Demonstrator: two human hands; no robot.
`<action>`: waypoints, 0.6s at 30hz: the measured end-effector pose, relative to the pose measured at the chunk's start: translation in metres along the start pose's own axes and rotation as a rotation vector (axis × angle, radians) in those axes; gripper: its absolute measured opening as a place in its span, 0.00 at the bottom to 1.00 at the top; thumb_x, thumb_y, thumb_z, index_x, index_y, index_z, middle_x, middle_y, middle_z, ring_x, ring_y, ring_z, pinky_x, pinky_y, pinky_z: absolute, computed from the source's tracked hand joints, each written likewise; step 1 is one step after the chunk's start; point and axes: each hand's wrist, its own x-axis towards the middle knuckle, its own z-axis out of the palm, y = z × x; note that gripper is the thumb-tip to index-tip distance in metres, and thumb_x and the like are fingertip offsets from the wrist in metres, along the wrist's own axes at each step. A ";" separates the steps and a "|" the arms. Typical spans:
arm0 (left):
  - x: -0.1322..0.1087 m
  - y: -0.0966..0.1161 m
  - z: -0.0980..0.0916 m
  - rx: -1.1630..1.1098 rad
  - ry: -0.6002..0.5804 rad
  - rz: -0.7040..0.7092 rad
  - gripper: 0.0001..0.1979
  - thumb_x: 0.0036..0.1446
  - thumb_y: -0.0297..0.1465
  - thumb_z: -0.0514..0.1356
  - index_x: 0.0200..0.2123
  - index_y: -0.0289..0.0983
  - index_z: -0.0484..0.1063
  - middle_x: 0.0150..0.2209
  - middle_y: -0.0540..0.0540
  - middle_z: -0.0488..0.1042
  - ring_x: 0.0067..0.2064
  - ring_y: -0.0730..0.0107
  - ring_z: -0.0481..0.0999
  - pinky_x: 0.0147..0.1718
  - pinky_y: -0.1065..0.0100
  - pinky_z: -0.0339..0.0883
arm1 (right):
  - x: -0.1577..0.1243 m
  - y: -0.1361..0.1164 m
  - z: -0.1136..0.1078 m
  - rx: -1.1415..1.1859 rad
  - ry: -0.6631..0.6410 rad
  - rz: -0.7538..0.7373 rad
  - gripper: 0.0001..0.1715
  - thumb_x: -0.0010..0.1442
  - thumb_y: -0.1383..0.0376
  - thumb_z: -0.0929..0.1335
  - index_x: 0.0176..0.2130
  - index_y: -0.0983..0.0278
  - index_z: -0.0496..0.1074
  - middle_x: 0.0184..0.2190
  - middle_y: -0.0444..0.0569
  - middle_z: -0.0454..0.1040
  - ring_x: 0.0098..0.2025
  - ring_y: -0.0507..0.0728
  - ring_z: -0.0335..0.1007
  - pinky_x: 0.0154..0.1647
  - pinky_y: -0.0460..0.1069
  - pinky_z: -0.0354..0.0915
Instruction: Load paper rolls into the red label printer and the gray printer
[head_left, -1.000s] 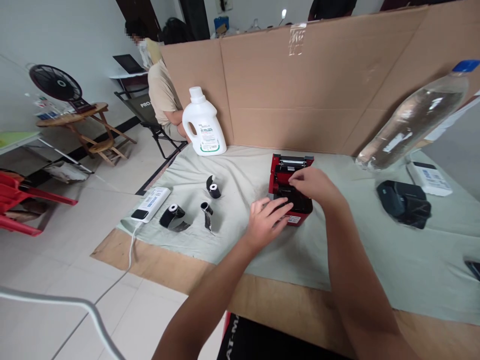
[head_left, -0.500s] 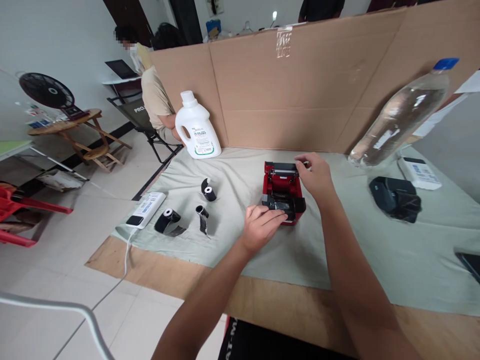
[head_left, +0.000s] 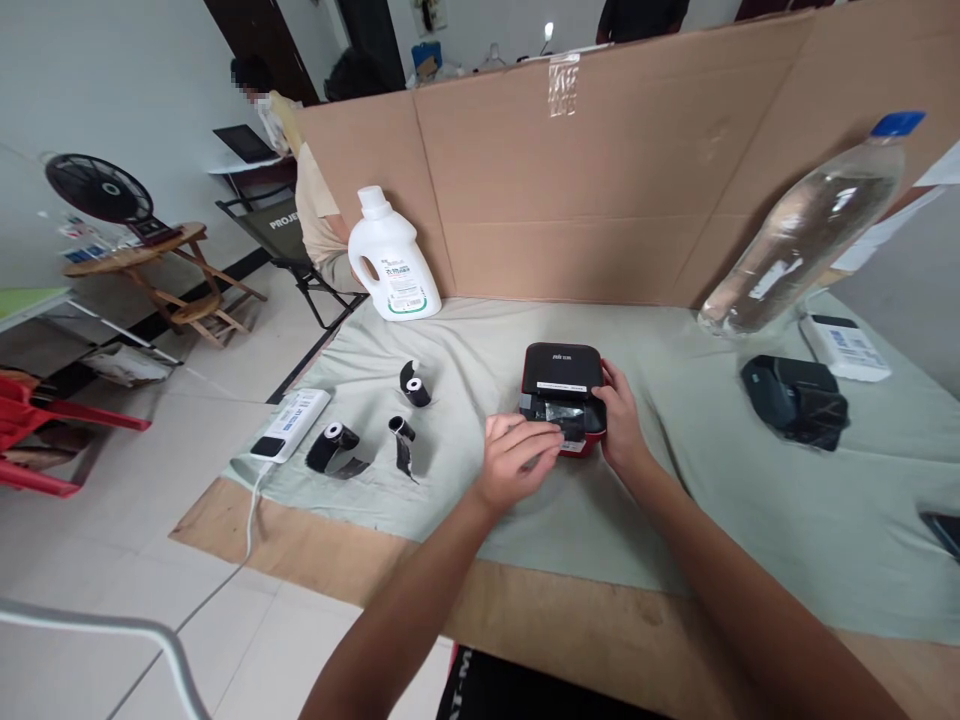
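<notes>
We are holding a small red printer [head_left: 561,392] with its black lid down. It is sitting just right of the frame's centre on the pale green cloth [head_left: 735,500] that is covering the counter [head_left: 570,620]. Our right hand [head_left: 621,428] is cupping the printer's right side, its grip closing around that edge with the thumb lying at the front corner. Our left hand [head_left: 516,458] is resting at the printer's front with its fingers bent. Their tips are touching a shiny strip [head_left: 561,413] that is sticking out of the front slot, and we cannot tell whether this grip is pinching the strip or only pressing on it. Left of the printer, three dark rolls [head_left: 330,447] are lying apart from one another on the cloth, and a white power strip [head_left: 289,423] is lying beyond them at the cloth's left edge. A white jug [head_left: 390,262] is standing against the cardboard wall [head_left: 600,180] at the back. In the upper right a clear bottle [head_left: 810,225] is looming close, with a black device [head_left: 795,402] lying below it. Another person [head_left: 315,210] is sitting behind the cardboard in the upper left.
</notes>
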 end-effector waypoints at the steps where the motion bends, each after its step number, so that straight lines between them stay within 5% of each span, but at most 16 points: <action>1: 0.002 -0.001 0.001 -0.039 0.039 -0.075 0.08 0.65 0.33 0.61 0.45 0.46 0.80 0.45 0.48 0.83 0.46 0.64 0.77 0.52 0.57 0.65 | 0.000 0.000 0.000 -0.005 -0.010 0.000 0.35 0.54 0.59 0.65 0.61 0.59 0.66 0.63 0.52 0.69 0.64 0.61 0.66 0.64 0.58 0.64; 5: 0.019 -0.016 0.009 -0.281 0.182 -0.627 0.17 0.66 0.39 0.59 0.55 0.42 0.75 0.60 0.41 0.74 0.62 0.58 0.71 0.59 0.55 0.66 | -0.003 -0.002 -0.001 -0.011 -0.043 0.004 0.35 0.56 0.59 0.64 0.62 0.58 0.64 0.64 0.52 0.68 0.65 0.60 0.66 0.64 0.57 0.64; 8: 0.033 -0.031 0.015 -0.601 0.120 -0.972 0.24 0.61 0.38 0.63 0.60 0.42 0.71 0.64 0.41 0.70 0.65 0.56 0.69 0.60 0.57 0.67 | -0.004 -0.002 -0.002 0.004 -0.048 0.013 0.35 0.55 0.60 0.64 0.62 0.58 0.64 0.64 0.52 0.69 0.65 0.60 0.66 0.64 0.57 0.64; 12: 0.046 -0.038 0.019 -0.796 0.032 -1.129 0.26 0.55 0.33 0.62 0.59 0.40 0.73 0.61 0.44 0.74 0.62 0.55 0.73 0.61 0.57 0.67 | -0.002 -0.003 -0.002 -0.018 -0.065 0.019 0.37 0.55 0.60 0.63 0.64 0.59 0.62 0.65 0.52 0.68 0.65 0.61 0.65 0.63 0.56 0.66; 18: 0.047 -0.034 0.019 -0.802 0.045 -1.136 0.27 0.53 0.30 0.61 0.58 0.42 0.74 0.59 0.47 0.76 0.60 0.57 0.74 0.58 0.59 0.69 | 0.003 -0.002 -0.007 -0.022 -0.094 0.025 0.40 0.53 0.62 0.65 0.64 0.56 0.62 0.65 0.51 0.67 0.65 0.60 0.64 0.64 0.56 0.64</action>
